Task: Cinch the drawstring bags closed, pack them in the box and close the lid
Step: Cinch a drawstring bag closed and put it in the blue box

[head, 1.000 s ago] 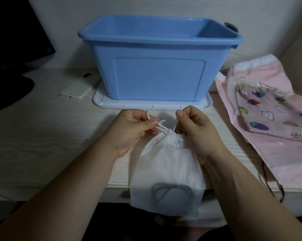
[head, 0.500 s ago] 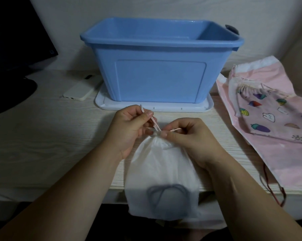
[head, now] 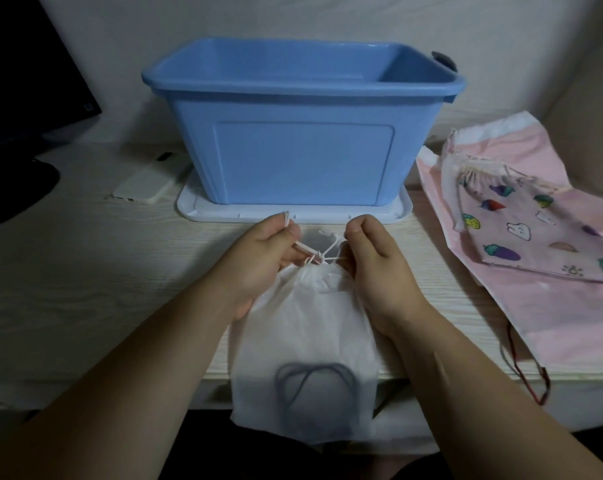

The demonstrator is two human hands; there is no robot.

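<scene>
Our left grip [head: 262,261] and right grip [head: 376,270] pinch the thin white cord [head: 307,250], cinching the soft white fabric bag [head: 307,341]; next we should pull outward.

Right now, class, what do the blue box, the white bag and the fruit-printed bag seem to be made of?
Blue box: probably moulded plastic, smooth with a faint sheen along its rim. White bag: seemingly thin matte fabric, perhaps non-woven; a dark loop shows through it. Fruit-printed bag: apparently woven cloth, matte, gathered into soft pleats at its mouth.
</scene>
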